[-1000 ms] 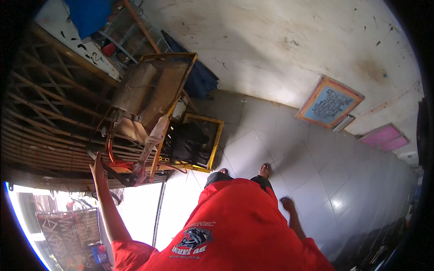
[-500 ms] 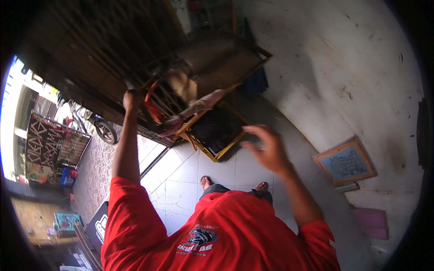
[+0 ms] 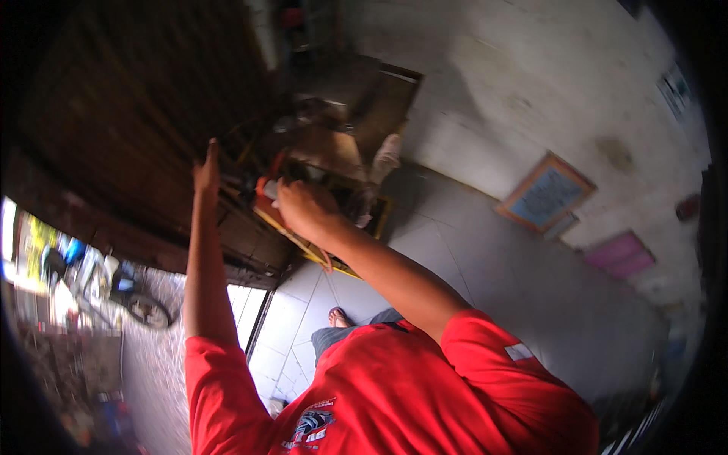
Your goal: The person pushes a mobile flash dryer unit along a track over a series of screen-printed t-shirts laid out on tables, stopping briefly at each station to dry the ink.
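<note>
Orange frame [image 3: 267, 199] (blurred) under both hands [image 3: 303, 208], beside dark wall [image 3: 129, 114].

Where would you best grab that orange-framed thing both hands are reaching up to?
Probably by the orange frame along its near edge, coming from below. The right hand already rests there, and the left hand is raised beside it at the dark slatted wall.

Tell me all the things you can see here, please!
orange-and-yellow framed thing: one, at the hands, too blurred to name
dark slatted wall: one, brown, left
framed picture: one, blue with orange frame, lying on the floor, right
pink mat: one, right of the picture
wheel: one, black, outside, lower left
tiled floor: grey-white
left hand: raised against the wall
right hand: on the framed thing
red shirt: one, bottom
</note>
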The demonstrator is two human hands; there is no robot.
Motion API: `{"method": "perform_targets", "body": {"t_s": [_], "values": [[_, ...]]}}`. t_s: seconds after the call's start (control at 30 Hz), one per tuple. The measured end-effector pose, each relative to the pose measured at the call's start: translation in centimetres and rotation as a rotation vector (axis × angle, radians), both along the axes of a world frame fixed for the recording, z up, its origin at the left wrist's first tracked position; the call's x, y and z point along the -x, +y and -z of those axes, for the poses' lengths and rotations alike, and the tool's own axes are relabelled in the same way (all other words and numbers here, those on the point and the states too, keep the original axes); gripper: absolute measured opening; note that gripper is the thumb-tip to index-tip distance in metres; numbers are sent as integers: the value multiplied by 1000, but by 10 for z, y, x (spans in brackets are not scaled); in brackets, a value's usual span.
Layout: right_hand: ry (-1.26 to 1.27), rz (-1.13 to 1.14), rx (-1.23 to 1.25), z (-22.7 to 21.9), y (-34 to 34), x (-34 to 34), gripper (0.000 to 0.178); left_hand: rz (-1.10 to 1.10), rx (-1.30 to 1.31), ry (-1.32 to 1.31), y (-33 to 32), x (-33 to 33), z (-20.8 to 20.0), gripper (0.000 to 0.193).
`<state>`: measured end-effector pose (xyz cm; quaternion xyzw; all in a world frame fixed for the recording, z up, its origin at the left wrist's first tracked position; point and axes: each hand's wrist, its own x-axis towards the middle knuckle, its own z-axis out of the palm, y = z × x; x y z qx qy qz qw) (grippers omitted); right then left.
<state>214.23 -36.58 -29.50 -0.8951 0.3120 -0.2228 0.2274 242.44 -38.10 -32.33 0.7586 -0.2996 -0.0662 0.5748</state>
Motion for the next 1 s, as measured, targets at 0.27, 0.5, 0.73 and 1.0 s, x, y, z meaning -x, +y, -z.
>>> {"method": "perform_targets", "body": {"t_s": [0.27,0.5,0.73,1.0], "values": [[144,107,187,-14,9,15,29,-68,-81,-244,-10,22,2,90],[273,222,-43,-35,35,73,34,104,-95,-233,-8,93,-4,69],[312,367,13,-38,14,122,42,284,-101,-295,-24,145,-2,83],[313,352,256,-24,-55,180,45,281,-132,-389,-63,199,7,87]]}}
